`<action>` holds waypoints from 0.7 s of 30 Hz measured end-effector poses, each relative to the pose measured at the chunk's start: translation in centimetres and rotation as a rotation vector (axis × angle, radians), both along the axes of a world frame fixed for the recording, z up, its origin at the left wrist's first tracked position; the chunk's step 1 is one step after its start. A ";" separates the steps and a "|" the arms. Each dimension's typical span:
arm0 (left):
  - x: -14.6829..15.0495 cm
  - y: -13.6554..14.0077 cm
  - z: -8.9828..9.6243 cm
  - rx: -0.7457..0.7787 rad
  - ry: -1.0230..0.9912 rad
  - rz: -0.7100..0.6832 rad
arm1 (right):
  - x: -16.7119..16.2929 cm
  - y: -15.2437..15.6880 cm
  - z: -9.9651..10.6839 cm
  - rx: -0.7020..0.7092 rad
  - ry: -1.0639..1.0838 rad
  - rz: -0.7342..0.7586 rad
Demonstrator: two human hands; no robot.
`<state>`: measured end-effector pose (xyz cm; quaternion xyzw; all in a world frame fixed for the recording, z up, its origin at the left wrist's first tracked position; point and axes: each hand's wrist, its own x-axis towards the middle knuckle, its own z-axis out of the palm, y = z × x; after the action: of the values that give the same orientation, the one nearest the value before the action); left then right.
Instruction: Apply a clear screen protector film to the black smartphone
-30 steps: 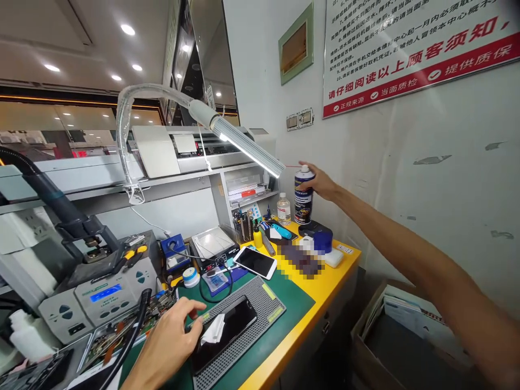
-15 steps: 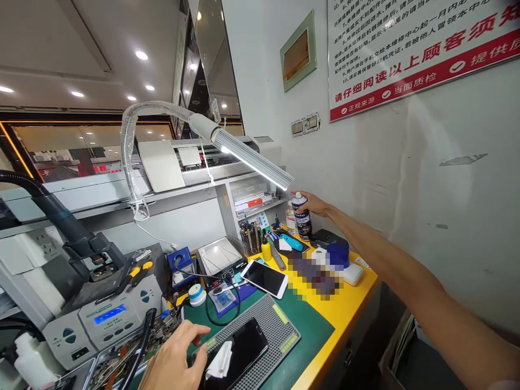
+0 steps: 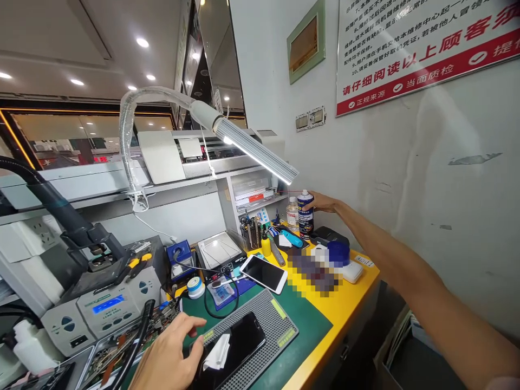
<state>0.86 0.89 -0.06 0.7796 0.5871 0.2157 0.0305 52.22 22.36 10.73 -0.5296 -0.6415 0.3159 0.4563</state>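
At the far right of the desk, my right hand (image 3: 323, 202) is closed around the upper part of a dark blue spray can (image 3: 305, 221) with a white top. The can stands upright beside a clear bottle (image 3: 292, 214). My left hand (image 3: 173, 349) hovers at the lower left, thumb and fingers apart and nothing between them. Just right of it lies a black smartphone (image 3: 246, 337) on a grey perforated mat (image 3: 280, 311). A crumpled white wipe (image 3: 218, 352) rests on the phone's screen.
A white phone (image 3: 264, 273) lies behind the mat. Left stands a grey soldering station (image 3: 109, 311) with a black cable in front. A lamp (image 3: 255, 149) hangs over the desk. A yellow bottle (image 3: 265, 245), tools and a blue tape roll (image 3: 338, 253) line the back and right.
My right hand has slid from the can's top down to its side. The view has shifted slightly. My left hand stays beside the phone, fingers still apart.
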 end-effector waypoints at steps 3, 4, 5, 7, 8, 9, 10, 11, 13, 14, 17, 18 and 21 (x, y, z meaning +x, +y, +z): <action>-0.1 0.1 0.1 -0.024 0.003 -0.003 | 1.0 -3.4 0.0 -0.017 -0.194 -0.170; -0.2 0.2 0.1 -0.035 0.003 -0.007 | 1.3 -5.0 -0.3 -0.017 -0.257 -0.213; -0.3 0.2 0.0 -0.043 0.002 -0.013 | 1.4 -6.8 -0.9 -0.030 -0.320 -0.231; -0.4 0.3 -0.2 -0.059 -0.005 -0.026 | 1.2 -10.5 -2.6 -0.089 -0.437 -0.208; -0.4 0.3 -0.3 -0.069 -0.011 -0.032 | 0.9 -12.3 -3.7 -0.116 -0.484 -0.188; -0.4 0.2 -0.4 -0.077 -0.018 -0.038 | 0.5 -13.9 -4.8 -0.120 -0.524 -0.176; -0.3 0.1 -0.4 -0.083 -0.026 -0.043 | 0.0 -15.2 -5.8 -0.118 -0.557 -0.175; -0.2 0.1 -0.4 -0.087 -0.035 -0.046 | -0.5 -16.3 -6.6 -0.104 -0.583 -0.181; -0.1 -0.1 -0.3 -0.084 -0.050 -0.054 | -1.3 -17.3 -7.1 -0.056 -0.616 -0.201; 0.0 -0.1 -0.2 -0.075 -0.057 -0.056 | -1.5 -17.2 -6.7 -0.022 -0.624 -0.221; 0.0 -0.1 -0.1 -0.034 -0.069 -0.043 | -1.5 -14.6 -3.1 0.119 -0.619 -0.344; -0.1 0.0 -0.1 -0.022 -0.070 -0.036 | -1.5 -13.0 -1.4 0.177 -0.613 -0.401; -0.5 0.3 -0.3 -0.013 -0.072 -0.017 | -1.7 -7.3 3.4 0.276 -0.618 -0.506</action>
<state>0.33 1.15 -0.39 0.7760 0.5805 0.2398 0.0584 50.51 15.09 14.15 -0.6741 -0.6341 -0.0689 0.3725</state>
